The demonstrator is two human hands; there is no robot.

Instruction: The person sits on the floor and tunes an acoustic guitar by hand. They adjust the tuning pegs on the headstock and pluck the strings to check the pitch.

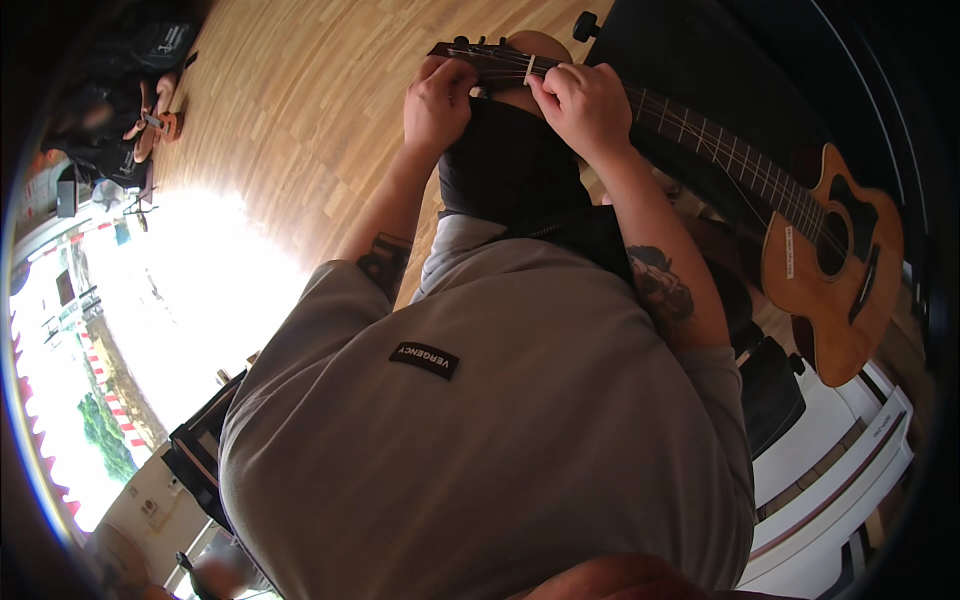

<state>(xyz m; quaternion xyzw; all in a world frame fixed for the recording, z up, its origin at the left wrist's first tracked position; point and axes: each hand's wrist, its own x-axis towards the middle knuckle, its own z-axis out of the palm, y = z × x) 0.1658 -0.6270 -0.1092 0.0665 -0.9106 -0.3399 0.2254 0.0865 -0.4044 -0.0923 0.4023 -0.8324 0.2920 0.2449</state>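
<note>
An acoustic guitar (pixel 868 262) lies slantwise across the upper right, its pale wooden body at the right and its dark neck running to the upper left. At the headstock (pixel 487 58), my left hand (pixel 438 103) is closed with its fingers curled at the near edge, by the tuning pegs. My right hand (pixel 588 108) is closed over the neck beside the light-coloured nut (pixel 530 66), thumb pressed to the fingers. What lies in that pinch is too small to make out. Strings run along the fretboard (pixel 720 145), and one thin line bows away from it.
Behind the guitar neck stands a large black panel (pixel 690 60) with a black knob (pixel 586 26). Wooden flooring (pixel 300 90) spreads to the left. At the far left, another person's hands hold a small wooden object (pixel 170 125). A white keyboard-like case (pixel 840 490) stands lower right.
</note>
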